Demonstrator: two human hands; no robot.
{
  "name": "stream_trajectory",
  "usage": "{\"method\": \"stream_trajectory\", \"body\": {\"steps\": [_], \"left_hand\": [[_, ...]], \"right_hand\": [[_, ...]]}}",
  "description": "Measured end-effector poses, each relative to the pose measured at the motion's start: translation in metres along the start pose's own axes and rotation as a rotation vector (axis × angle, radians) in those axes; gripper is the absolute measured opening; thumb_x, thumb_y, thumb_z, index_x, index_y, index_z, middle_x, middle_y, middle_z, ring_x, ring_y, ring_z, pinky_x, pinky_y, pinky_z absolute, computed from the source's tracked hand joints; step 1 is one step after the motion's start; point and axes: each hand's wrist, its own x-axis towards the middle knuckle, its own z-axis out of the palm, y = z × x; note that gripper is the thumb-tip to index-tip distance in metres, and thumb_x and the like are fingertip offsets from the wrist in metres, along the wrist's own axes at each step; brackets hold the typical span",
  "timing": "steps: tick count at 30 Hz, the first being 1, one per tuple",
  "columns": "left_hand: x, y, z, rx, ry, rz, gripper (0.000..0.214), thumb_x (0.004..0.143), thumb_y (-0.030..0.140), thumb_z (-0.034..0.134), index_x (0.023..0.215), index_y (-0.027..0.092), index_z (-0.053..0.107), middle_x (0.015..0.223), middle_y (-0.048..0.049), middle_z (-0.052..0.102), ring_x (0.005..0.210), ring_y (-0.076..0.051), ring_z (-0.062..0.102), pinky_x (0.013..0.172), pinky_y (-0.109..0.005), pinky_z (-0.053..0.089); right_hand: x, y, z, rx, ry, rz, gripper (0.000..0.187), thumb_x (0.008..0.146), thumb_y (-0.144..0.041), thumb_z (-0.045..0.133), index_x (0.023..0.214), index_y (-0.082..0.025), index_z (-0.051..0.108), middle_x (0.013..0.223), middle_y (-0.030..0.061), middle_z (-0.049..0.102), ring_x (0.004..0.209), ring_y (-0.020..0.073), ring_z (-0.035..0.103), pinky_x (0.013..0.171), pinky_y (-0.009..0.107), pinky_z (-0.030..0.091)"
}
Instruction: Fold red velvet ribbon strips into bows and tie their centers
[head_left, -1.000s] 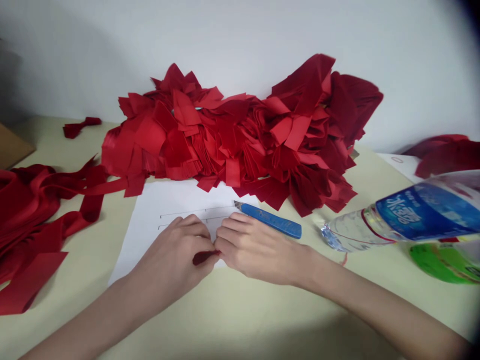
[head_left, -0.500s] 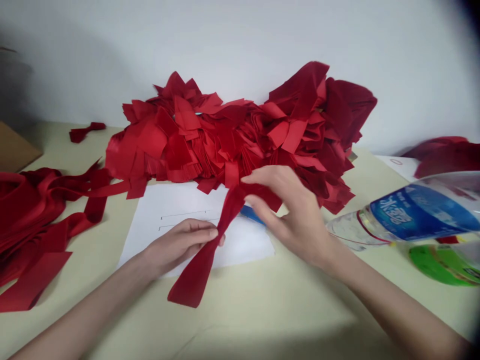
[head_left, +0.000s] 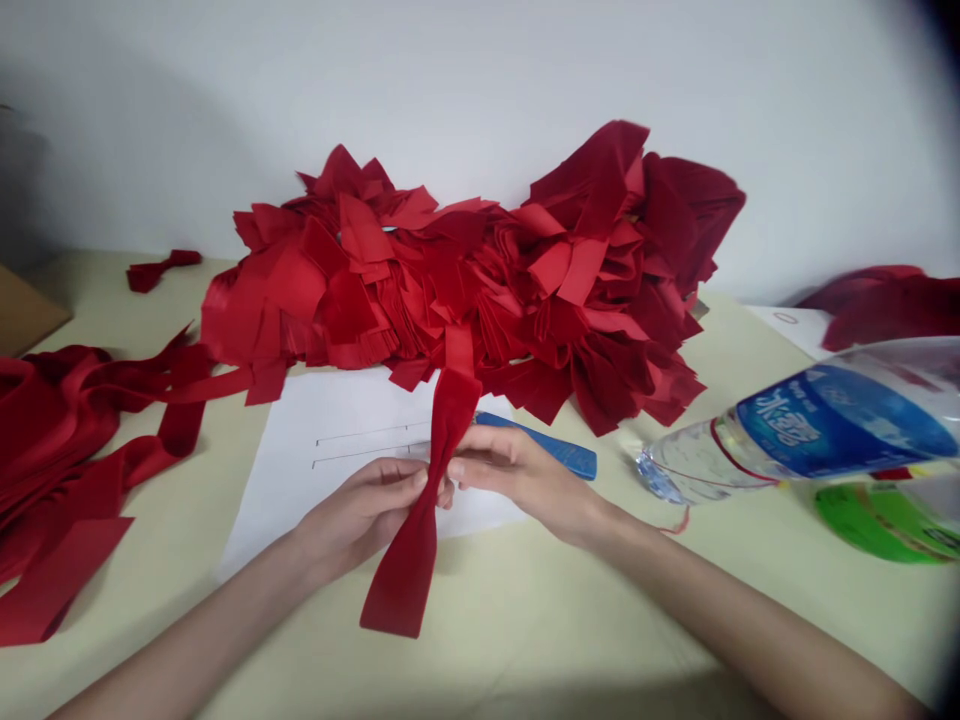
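Observation:
A red velvet ribbon (head_left: 405, 570), drawn in at its middle like a bow, stands out in front of me above the paper. My left hand (head_left: 367, 505) is closed on its narrow waist, thumb in front and fingers behind. From the other side my right hand (head_left: 517, 470) pinches at the same waist with thumb and fingertips. The ribbon's upper half flares toward a large heap of red ribbon pieces (head_left: 450, 270). Under the hands lies a white paper (head_left: 285, 500) with drawn lines. Partly behind my right hand is a blue tool or handle (head_left: 570, 455).
A clear plastic bottle with a blue label (head_left: 802, 420) lies at the right, beside a green roll of tape (head_left: 862, 525). More red ribbon (head_left: 67, 430) is piled at the left. One small red bow (head_left: 161, 268) rests farther back. A wall stands behind the heap.
My right hand has come down from the ribbon's upper end to its waist, uncovering the blue object. The ribbon has turned more upright, and my left hand still holds it.

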Motion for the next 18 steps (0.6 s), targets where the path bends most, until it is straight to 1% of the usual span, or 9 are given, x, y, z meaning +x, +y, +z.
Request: {"method": "stream_trajectory", "body": {"steps": [2,6,8,10,11,12,14,17,18], "left_hand": [[-0.001,-0.001,0.001,-0.009,-0.011,0.001,0.025,0.089,0.025,0.049,0.072,0.014,0.064,0.073,-0.0014,0.048,0.069,-0.013,0.040,0.063,-0.025,0.030],[-0.002,-0.001,0.002,-0.021,0.007,0.003,0.025,0.089,0.025,0.049,0.073,0.014,0.064,0.075,-0.0024,0.050,0.072,-0.014,0.042,0.064,-0.025,0.030],[-0.002,-0.001,0.001,-0.022,0.030,-0.009,0.024,0.089,0.024,0.048,0.074,0.015,0.064,0.077,-0.0032,0.051,0.075,-0.014,0.043,0.065,-0.025,0.030],[-0.002,-0.001,0.001,-0.019,0.045,-0.026,0.025,0.090,0.023,0.047,0.073,0.015,0.064,0.079,-0.0036,0.052,0.077,-0.015,0.044,0.065,-0.025,0.030],[-0.002,-0.001,0.001,-0.015,0.050,-0.031,0.026,0.090,0.023,0.047,0.072,0.015,0.063,0.079,-0.0036,0.052,0.076,-0.014,0.043,0.065,-0.025,0.030],[-0.002,-0.001,0.001,-0.012,0.053,-0.035,0.026,0.090,0.023,0.046,0.072,0.015,0.063,0.078,-0.0035,0.051,0.076,-0.014,0.043,0.064,-0.025,0.030],[-0.002,-0.002,0.001,-0.010,0.052,-0.050,0.027,0.090,0.023,0.045,0.071,0.015,0.061,0.077,-0.0030,0.050,0.074,-0.014,0.042,0.063,-0.024,0.030],[-0.002,-0.002,0.001,-0.005,0.048,-0.067,0.028,0.091,0.024,0.045,0.069,0.014,0.059,0.075,-0.0022,0.047,0.071,-0.013,0.041,0.061,-0.024,0.031],[-0.002,-0.002,0.001,0.000,0.046,-0.067,0.028,0.091,0.024,0.044,0.070,0.014,0.059,0.075,-0.0020,0.046,0.071,-0.013,0.041,0.061,-0.024,0.031]], "right_hand": [[0.000,0.001,0.000,-0.103,0.045,-0.004,0.016,0.090,-0.021,0.046,0.086,-0.022,0.062,0.077,0.0011,0.065,0.077,0.0149,0.063,0.077,0.031,0.050],[-0.018,-0.018,-0.016,-0.546,0.216,-0.103,0.013,0.087,-0.021,0.052,0.093,-0.024,0.064,0.096,0.0032,0.065,0.088,0.0162,0.061,0.076,0.030,0.049],[-0.043,-0.038,-0.032,-0.690,0.310,-0.157,0.015,0.087,-0.023,0.052,0.095,-0.025,0.064,0.100,0.0031,0.065,0.090,0.0157,0.061,0.075,0.028,0.050],[-0.076,-0.055,-0.048,-0.837,0.489,-0.178,0.015,0.087,-0.025,0.052,0.093,-0.028,0.065,0.093,0.0026,0.066,0.082,0.0138,0.063,0.069,0.025,0.050],[-0.094,-0.059,-0.055,-0.910,0.594,-0.193,0.014,0.086,-0.026,0.053,0.094,-0.029,0.064,0.089,0.0028,0.066,0.077,0.0137,0.063,0.065,0.024,0.050],[-0.111,-0.059,-0.062,-0.999,0.627,-0.170,0.011,0.085,-0.028,0.055,0.091,-0.030,0.064,0.086,0.0035,0.066,0.076,0.0149,0.064,0.063,0.025,0.051],[-0.140,-0.047,-0.069,-1.165,0.541,-0.084,0.014,0.085,-0.036,0.053,0.089,-0.030,0.065,0.089,0.0049,0.067,0.081,0.0187,0.065,0.064,0.027,0.052],[-0.161,-0.007,-0.069,-1.258,0.550,-0.003,0.017,0.086,-0.035,0.051,0.088,-0.028,0.066,0.091,0.0048,0.068,0.074,0.0204,0.066,0.057,0.028,0.053],[-0.164,0.007,-0.068,-1.336,0.576,0.041,0.020,0.088,-0.034,0.048,0.094,-0.028,0.065,0.096,0.0042,0.068,0.076,0.0208,0.067,0.058,0.029,0.053]]}}
